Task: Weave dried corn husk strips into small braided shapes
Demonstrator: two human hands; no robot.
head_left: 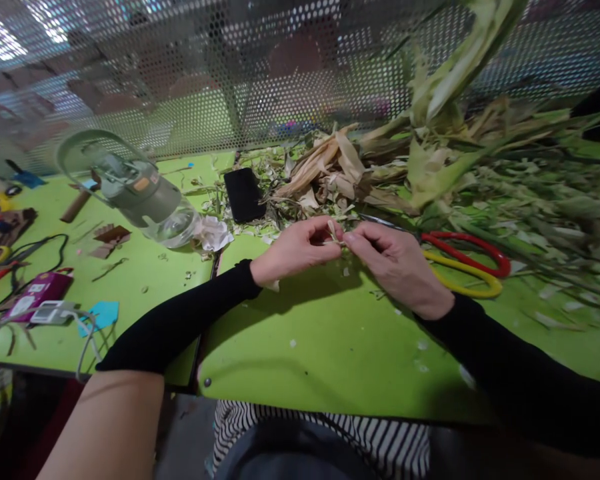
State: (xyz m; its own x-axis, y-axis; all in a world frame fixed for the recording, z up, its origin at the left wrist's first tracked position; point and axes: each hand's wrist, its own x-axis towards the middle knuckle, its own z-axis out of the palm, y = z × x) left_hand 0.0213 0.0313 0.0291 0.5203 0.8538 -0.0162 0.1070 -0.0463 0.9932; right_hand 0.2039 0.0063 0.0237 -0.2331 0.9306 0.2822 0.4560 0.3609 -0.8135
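My left hand and my right hand meet over the green table, fingertips nearly touching. Between them is a thin pale strip of corn husk, pinched by the left thumb and fingers. The right thumb and forefinger close on the strip's other end. Partly behind my right hand lie scissors with one red and one yellow handle. Beyond both hands spreads a heap of dry and green corn husks.
A clear bottle with a grey-green lid stands tilted-looking at left, beside crumpled paper. A black phone lies near the husks. Further left are a purple box, a white charger and cables. A perforated metal screen bounds the back.
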